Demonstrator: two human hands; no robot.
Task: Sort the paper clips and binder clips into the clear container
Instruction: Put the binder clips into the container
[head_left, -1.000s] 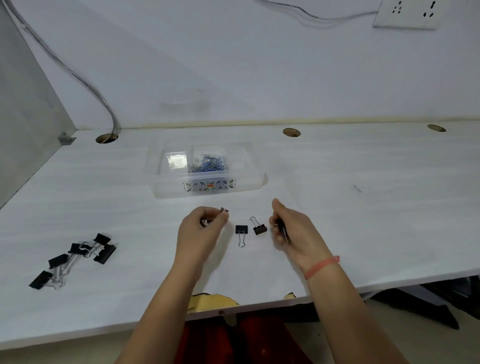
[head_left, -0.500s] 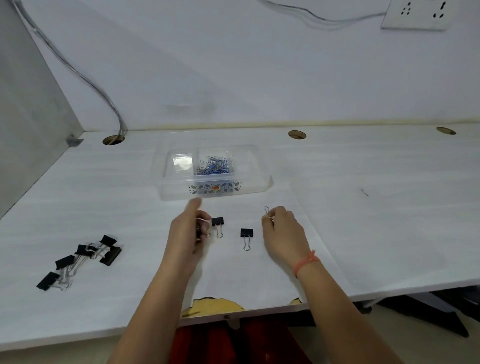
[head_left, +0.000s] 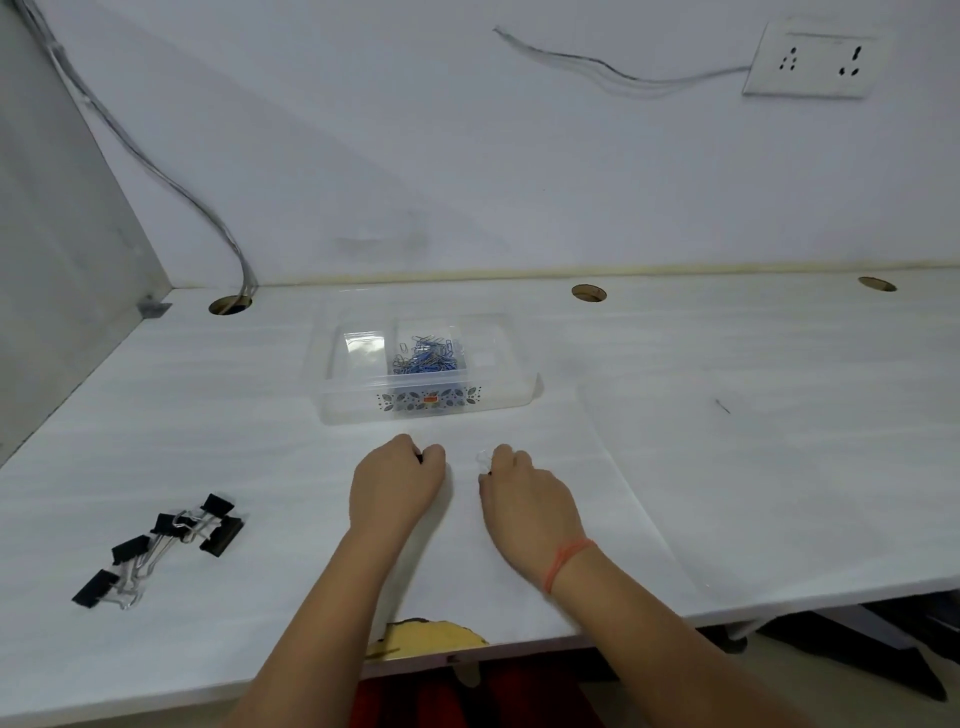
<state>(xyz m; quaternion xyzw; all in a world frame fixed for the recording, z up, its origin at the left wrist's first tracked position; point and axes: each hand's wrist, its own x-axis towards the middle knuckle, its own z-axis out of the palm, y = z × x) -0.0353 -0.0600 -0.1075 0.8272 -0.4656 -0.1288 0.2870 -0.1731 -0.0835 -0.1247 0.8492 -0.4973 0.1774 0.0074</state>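
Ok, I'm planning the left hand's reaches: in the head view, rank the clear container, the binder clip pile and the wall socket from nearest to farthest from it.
1. Clear container, just ahead of the left hand.
2. Binder clip pile, off to the left near the desk's front.
3. Wall socket, high on the wall, far right.

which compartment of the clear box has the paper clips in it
The middle compartment of the clear box: it holds a pile of blue paper clips. The left compartment beside it looks empty.
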